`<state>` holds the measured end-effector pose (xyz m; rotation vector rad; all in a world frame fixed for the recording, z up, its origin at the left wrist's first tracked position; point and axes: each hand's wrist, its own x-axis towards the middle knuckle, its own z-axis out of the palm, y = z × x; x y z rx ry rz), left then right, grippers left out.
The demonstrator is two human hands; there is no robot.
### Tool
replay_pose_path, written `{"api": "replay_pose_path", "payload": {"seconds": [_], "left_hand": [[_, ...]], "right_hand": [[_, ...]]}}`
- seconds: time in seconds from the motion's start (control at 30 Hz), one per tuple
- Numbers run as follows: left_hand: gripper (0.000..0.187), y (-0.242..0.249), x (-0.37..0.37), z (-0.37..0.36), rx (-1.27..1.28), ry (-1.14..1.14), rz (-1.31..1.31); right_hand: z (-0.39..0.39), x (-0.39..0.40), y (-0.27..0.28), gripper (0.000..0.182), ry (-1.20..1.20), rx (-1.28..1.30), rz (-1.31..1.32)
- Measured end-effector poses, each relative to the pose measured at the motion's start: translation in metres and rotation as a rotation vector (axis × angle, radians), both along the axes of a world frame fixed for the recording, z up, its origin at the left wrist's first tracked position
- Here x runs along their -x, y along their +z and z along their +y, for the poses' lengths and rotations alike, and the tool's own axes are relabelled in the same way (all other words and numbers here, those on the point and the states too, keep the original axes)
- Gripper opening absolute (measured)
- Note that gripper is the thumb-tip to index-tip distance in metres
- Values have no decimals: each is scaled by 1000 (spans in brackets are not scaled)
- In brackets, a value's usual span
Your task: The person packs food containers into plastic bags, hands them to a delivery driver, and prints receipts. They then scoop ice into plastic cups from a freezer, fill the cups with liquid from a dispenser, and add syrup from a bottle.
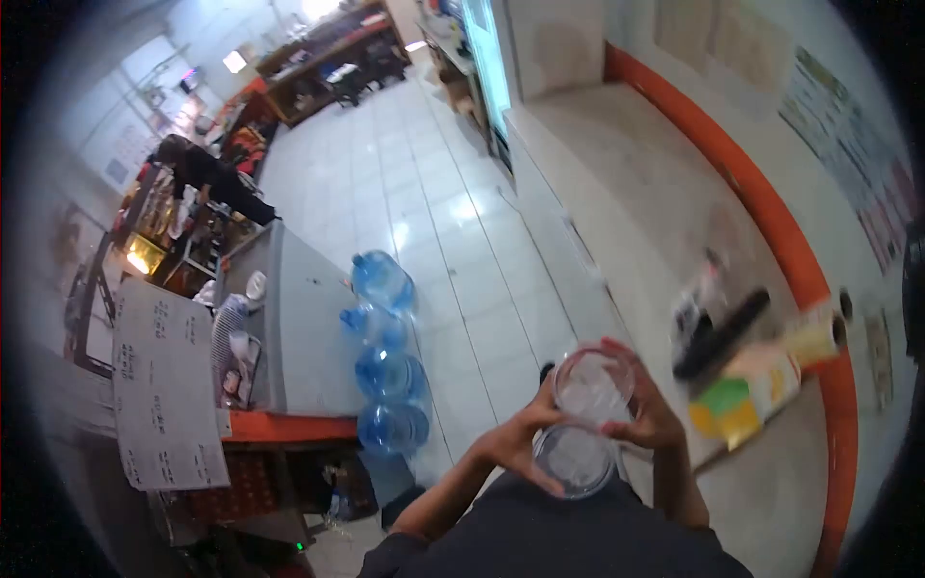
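Two clear round plastic containers are held in front of my body, one just above the other in the view. The upper container (590, 387) has a reddish rim and something whitish and translucent inside. My right hand (657, 412) curls around its right side. Against the left of both containers is my left hand (520, 438), its fingers wrapped around the lower container (575, 462) and its thumb side near the upper one. Whether the two containers touch each other is hard to tell.
Several big blue water bottles (390, 376) stand in a row beside a grey cabinet (313, 318) on the left. On the right ledge lie a black roll (723, 332), a yellow-green package (747, 400) and a pale roll (814, 339). A person in dark clothes (217, 183) bends at the far left.
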<state>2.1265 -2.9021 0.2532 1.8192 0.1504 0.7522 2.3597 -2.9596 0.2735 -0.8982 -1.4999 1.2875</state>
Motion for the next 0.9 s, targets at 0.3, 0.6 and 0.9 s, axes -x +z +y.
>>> {"api": "replay_pose_path", "payload": {"seconds": [0.3, 0.6, 0.9], "left_hand": [[84, 34, 89, 216, 173, 601, -63], [87, -63, 161, 410, 364, 1304, -101], [82, -6, 208, 805, 92, 1030, 203]], "right_hand": [[342, 69, 1, 93, 272, 149, 219], [637, 116, -62, 103, 149, 61, 186], [894, 84, -9, 91, -236, -2, -105]]}}
